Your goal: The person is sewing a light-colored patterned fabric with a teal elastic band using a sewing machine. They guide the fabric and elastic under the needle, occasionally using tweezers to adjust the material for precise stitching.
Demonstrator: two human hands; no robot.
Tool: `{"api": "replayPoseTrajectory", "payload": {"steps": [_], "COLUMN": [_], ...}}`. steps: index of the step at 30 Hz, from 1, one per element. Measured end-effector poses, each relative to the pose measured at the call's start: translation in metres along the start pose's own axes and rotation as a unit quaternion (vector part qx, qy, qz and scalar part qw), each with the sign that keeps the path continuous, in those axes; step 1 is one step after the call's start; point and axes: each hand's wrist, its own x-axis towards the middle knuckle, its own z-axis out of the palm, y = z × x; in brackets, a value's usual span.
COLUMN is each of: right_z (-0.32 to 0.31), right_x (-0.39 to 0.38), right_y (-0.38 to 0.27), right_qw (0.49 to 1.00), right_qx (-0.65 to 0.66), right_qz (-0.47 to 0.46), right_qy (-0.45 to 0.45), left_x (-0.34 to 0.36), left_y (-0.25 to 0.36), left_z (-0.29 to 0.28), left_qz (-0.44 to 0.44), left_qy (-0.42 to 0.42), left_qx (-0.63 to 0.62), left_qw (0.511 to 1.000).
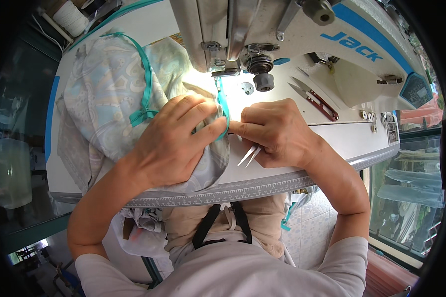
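My left hand (176,136) lies over a pale patterned fabric (101,94), its thumb and forefinger closed on the fabric edge beside a narrow teal tape (223,101). The tape runs from under the presser foot (225,73) down to my fingertips. My right hand (280,131) is closed, its fingertips meeting the tape's edge just right of my left fingers. Tucked in that hand is a slim two-pronged metal tool (249,155), its points slightly apart; its other end is hidden. Another teal strip (146,74), looped near its lower end, lies across the fabric.
The white sewing machine (371,29) arches over the table. Thread snips (314,99) lie to the right, near several small bobbins (369,117). A grey ruled strip (262,185) borders the near table edge. White cord (70,17) is wound on a spool at the far left.
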Motion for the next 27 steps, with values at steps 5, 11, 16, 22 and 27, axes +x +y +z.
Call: {"api": "replayPoseTrajectory", "payload": {"steps": [5, 11, 16, 22, 27], "right_z": [0.001, 0.002, 0.002, 0.001, 0.004], "right_x": [0.000, -0.001, 0.001, 0.000, 0.005], "right_y": [0.000, 0.001, 0.000, -0.001, -0.013], "right_qw": [1.000, 1.000, 1.000, 1.000, 0.995], "right_qx": [0.002, 0.013, 0.011, -0.005, -0.062], "right_qz": [-0.004, -0.012, -0.012, 0.001, 0.028], "right_qy": [0.007, 0.023, 0.021, 0.018, 0.071], "left_x": [-0.001, -0.008, -0.006, -0.003, -0.010], "left_y": [-0.001, -0.003, -0.007, -0.005, -0.009], "left_z": [-0.002, -0.001, 0.001, -0.002, 0.002], "left_qz": [0.000, -0.009, 0.035, 0.008, -0.009], "left_qy": [-0.020, -0.026, -0.013, -0.019, -0.004], "left_qx": [0.028, 0.037, 0.045, 0.017, -0.009], "left_qw": [0.999, 0.999, 0.998, 1.000, 1.000]}}
